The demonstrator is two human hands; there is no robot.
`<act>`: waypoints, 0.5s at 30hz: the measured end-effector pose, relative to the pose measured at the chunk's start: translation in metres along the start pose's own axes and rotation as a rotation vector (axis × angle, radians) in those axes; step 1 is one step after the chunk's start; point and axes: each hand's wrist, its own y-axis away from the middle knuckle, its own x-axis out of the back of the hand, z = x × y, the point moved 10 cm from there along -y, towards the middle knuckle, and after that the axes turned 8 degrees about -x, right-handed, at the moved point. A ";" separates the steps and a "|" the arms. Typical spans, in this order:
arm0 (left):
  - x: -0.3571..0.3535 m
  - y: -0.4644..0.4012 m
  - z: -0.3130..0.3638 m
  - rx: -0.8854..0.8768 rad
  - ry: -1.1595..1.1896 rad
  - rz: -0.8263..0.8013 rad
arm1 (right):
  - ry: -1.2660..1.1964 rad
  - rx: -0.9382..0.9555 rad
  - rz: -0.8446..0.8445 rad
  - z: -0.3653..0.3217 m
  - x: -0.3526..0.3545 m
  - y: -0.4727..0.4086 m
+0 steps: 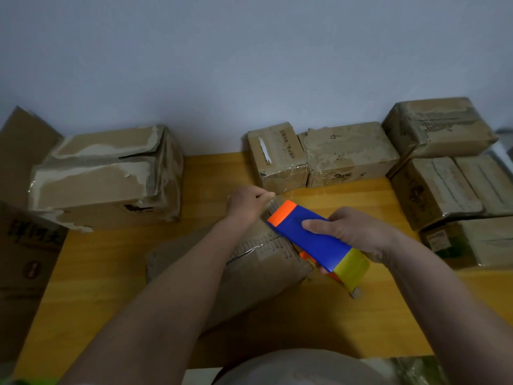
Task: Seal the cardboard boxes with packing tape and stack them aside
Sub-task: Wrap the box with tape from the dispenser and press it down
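Note:
A worn cardboard box (261,262) lies in the middle of the wooden table (111,273), partly under my forearms. My right hand (352,232) grips a tape dispenser (313,237) with a blue body, orange tip and yellow rear end, held just above the box's right side. My left hand (247,201) pinches the end of a clear tape strip (273,196) pulled out from the dispenser's orange tip, past the box's far edge.
A large torn box (105,176) stands at the back left, with flat cardboard (25,245) leaning at the left edge. Two small boxes (277,154) (349,151) sit against the wall. Several taped boxes (438,187) are stacked at the right.

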 end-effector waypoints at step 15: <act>-0.019 -0.006 0.017 -0.184 -0.213 -0.113 | -0.126 0.004 -0.094 0.005 -0.003 0.000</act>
